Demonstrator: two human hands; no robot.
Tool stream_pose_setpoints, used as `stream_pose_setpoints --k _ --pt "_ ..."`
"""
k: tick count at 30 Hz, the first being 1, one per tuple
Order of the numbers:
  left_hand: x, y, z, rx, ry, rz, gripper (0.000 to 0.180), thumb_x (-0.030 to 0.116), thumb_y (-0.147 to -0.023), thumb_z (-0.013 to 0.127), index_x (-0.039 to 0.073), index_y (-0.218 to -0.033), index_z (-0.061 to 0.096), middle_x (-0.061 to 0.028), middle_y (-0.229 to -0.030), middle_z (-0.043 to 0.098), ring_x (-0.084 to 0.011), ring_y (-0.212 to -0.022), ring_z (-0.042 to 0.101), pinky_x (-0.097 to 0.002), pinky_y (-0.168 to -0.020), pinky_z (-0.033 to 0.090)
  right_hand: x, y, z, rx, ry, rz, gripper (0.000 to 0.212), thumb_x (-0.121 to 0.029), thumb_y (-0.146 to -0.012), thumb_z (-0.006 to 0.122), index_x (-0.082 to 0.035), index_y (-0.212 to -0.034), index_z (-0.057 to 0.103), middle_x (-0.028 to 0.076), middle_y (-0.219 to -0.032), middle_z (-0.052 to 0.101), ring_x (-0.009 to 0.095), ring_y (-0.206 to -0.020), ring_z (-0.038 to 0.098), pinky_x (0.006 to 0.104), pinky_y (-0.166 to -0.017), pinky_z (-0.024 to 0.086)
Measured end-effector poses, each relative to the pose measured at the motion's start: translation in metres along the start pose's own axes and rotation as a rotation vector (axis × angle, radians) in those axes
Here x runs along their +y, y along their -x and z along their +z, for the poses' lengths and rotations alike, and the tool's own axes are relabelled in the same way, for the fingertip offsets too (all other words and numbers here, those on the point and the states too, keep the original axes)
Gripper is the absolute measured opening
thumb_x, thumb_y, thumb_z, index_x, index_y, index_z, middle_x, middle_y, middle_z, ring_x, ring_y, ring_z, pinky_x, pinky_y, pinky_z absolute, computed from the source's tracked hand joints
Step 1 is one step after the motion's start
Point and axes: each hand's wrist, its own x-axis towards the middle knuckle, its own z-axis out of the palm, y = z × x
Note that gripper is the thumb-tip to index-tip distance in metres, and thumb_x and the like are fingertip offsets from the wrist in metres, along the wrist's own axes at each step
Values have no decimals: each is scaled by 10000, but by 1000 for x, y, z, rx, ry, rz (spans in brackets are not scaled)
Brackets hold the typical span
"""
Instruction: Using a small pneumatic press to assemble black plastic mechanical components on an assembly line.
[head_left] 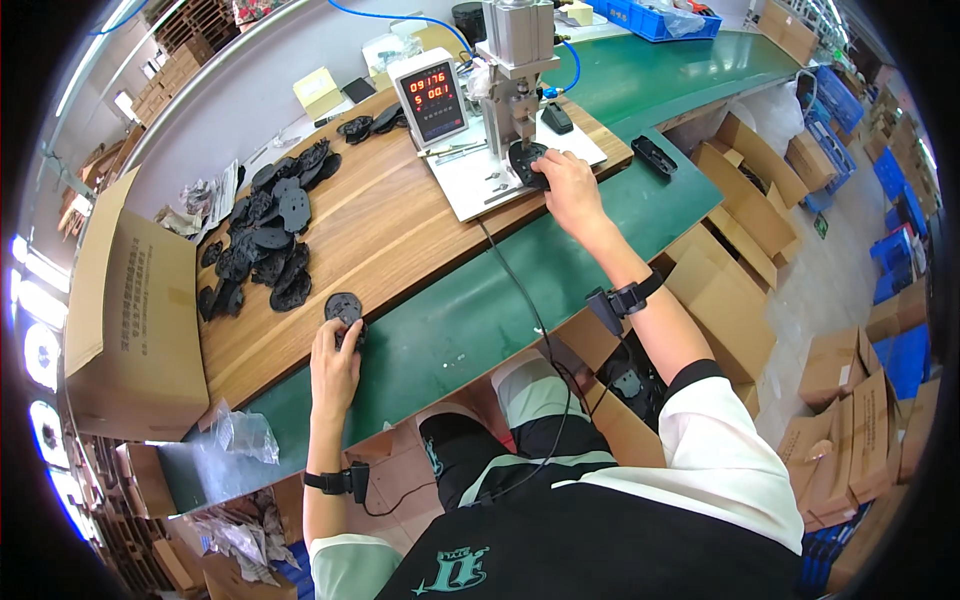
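Observation:
My right hand [572, 190] is at the bench press [518, 75], its fingers closed on a flat black plastic part [525, 160] that lies under the press head. Lower left, my left hand [336, 362] pinches the near edge of another black oval plastic part [342, 304] at the front edge of the wooden board [375, 240]. Beyond that hand spreads a loose pile of similar black parts [270, 235]. Beside the press stands a white counter box [430, 97] with a lit red display. A small black piece [557, 118] rests on the white base plate [470, 200], right of the press.
An open carton [140, 310] stands at the left end of the green bench [430, 355], near a clear plastic bag [245, 437]. A black tray-like piece [654, 156] lies on the right. Cartons [715, 305] crowd the floor there. A black cable [520, 285] hangs over the bench front.

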Motion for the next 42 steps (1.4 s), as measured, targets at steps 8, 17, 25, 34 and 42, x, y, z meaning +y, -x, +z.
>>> stream_pose_setpoints --k 8,17,25,34,42 --pt "54 -66 12 146 -43 174 557 -23 -887 628 70 -1435 589 -177 -1416 644 -326 -1315 619 -449 -1096 491 4 -8 0 -43 49 9 332 93 -728 703 -46 -1027 751 85 -1014 680 330 -1044 644 480 -922 479" --pt "185 -202 54 241 -38 504 528 2 -896 587 89 -1417 583 -204 -1439 622 -337 -1349 599 -456 -1130 478 4 72 -69 287 -271 147 322 73 -759 663 -38 -1061 682 148 -1144 692 370 -1125 630 471 -1003 470" --pt "208 -268 101 206 -125 446 536 0 -885 615 67 -1413 550 -277 -1403 611 -400 -1335 593 -485 -1130 466 29 324 -69 348 -130 710 313 96 -798 591 -20 -1080 662 156 -1100 674 371 -1072 631 436 -979 495" --pt "221 -275 105 150 -92 399 538 -18 -879 622 57 -1402 525 -310 -1361 612 -435 -1306 598 -515 -1104 484 76 509 14 -188 7 1161 258 -48 -846 611 -62 -1093 682 190 -1137 670 415 -1132 594 484 -1023 468" --pt "209 -268 109 202 -152 469 514 4 -901 608 62 -1405 523 -320 -1367 599 -442 -1269 611 -516 -1099 479 67 510 29 -566 -141 1177 370 -88 -855 669 -41 -1221 693 202 -1303 635 400 -1251 568 451 -1124 445"
